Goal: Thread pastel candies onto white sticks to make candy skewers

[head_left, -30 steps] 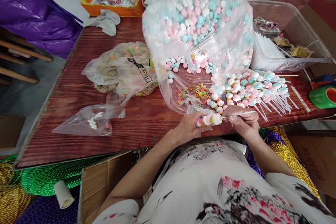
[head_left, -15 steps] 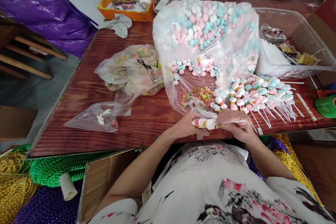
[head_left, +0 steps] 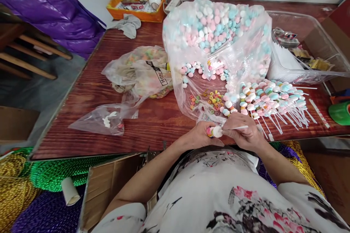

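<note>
My left hand (head_left: 199,136) is closed around a short row of candies threaded together, the candy skewer (head_left: 216,131), with white and coloured pieces showing past the fingers. On its right, my right hand (head_left: 244,131) pinches the white stick (head_left: 240,127) at the end of that row, the stick jutting out past the fingers. Right behind the hands lie loose ring candies (head_left: 214,100) on the edge of a clear plastic bag (head_left: 177,91). A pile of finished-looking candy skewers (head_left: 269,96) with white sticks is beyond my right hand.
A big bag of pastel round candies (head_left: 216,25) stands at the back. Left of it are a tied bag of ring candies (head_left: 144,69) and a small clear bag (head_left: 95,121). A clear tub (head_left: 314,76), a green tape roll (head_left: 339,111) and an orange tray (head_left: 136,15) stand around.
The candy skewer has turned so that less of its row shows, and my left hand has come slightly right around it. The protruding stick end has shifted a little left.
</note>
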Available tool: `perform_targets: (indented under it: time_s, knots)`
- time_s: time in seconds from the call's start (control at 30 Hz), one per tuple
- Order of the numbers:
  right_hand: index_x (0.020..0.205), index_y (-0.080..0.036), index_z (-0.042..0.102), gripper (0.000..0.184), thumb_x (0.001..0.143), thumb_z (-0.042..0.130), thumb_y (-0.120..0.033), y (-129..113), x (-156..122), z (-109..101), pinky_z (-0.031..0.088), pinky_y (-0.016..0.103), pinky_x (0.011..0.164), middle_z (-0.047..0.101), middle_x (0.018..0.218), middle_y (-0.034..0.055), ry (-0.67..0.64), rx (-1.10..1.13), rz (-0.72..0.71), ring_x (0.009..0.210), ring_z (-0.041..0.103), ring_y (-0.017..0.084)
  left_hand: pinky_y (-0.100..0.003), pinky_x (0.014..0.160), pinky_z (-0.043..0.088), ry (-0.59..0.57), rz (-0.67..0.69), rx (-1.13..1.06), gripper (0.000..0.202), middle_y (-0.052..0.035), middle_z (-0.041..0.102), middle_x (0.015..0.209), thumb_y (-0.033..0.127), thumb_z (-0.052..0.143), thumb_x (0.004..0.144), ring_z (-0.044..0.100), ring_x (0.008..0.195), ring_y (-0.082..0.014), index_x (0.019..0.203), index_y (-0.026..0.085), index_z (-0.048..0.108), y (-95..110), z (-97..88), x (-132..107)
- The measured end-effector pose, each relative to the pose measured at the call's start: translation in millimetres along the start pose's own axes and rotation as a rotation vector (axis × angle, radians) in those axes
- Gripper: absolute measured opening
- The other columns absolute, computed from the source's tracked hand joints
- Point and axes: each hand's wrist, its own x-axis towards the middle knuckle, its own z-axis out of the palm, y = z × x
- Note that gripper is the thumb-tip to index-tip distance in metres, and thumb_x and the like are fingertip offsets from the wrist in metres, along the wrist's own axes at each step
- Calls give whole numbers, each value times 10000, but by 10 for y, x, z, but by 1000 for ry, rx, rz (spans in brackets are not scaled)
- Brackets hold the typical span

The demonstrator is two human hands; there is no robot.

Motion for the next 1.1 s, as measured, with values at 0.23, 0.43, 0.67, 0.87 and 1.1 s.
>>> perform_targets:
  time_s: [0.23,0.43,0.67,0.87,1.1]
  knots:
    - [728,-222,677,103,804,744,-245,87,-81,83,464,257,512,643,628,-30,487,294,330,524,557,110,-235,582,311,263,144,478,258,26,522,666,369,716,770,430,612,-115,751,161,563,-88,-10,-81]
    - [747,-242,709,67,800,745,-258,22,-114,108,487,302,591,644,622,-29,584,112,280,582,574,139,-225,565,281,305,61,425,311,49,481,621,400,729,765,374,588,-98,716,159,539,-108,68,-105]
    - [808,-248,735,46,842,708,-260,70,-106,144,458,310,597,659,673,-11,475,279,281,589,572,142,-203,611,347,162,80,57,352,53,474,689,428,781,714,399,660,-98,775,137,592,-29,91,-117]
    - [742,-219,706,210,824,713,-412,234,-63,126,474,329,633,642,639,-2,284,405,376,587,560,152,-205,605,371,-111,62,-218,358,68,454,664,350,842,639,401,636,-88,798,144,595,-8,94,-110]
    - [654,-193,620,226,831,690,-316,263,-110,416,379,251,531,561,560,-39,273,210,455,526,472,102,-204,470,351,5,-91,-328,404,91,435,571,367,845,614,381,489,-66,833,139,594,-83,121,-62]
